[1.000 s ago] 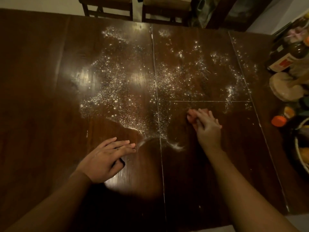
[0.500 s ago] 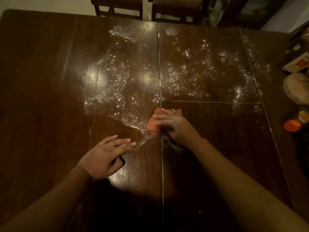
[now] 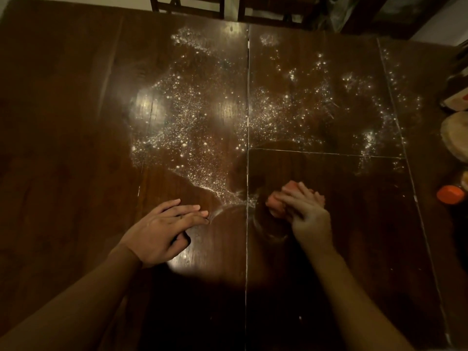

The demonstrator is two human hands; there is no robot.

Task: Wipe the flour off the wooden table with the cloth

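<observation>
Just right of the centre seam (image 3: pixel 247 97), toward the near side of the surface (image 3: pixel 63 127), the orange-pink cloth (image 3: pixel 276 209) is bunched up and pressed onto the wood. It is gripped by the right hand (image 3: pixel 307 219), fingers curled over its top. Cloth is sat just beside a thin ridge at the near edge of the flour (image 3: pixel 197 122). Flour is scattered in a wide speckled patch over the middle and far half of the surface, both sides of the seam, with a thinner trail toward the right edge. A bare, arc-shaped patch is seen just beyond the cloth. Left hand (image 3: pixel 162 231) is laid flat on the wood left of the seam: fingers straight and together, pointed right, tips at the flour's near edge, nothing held. At the right edge an orange lid (image 3: pixel 450 195) and a pale round object (image 3: pixel 455 138) are partly cut off by the frame. Two chairs (image 3: pixel 187 6) are seen beyond the far edge
</observation>
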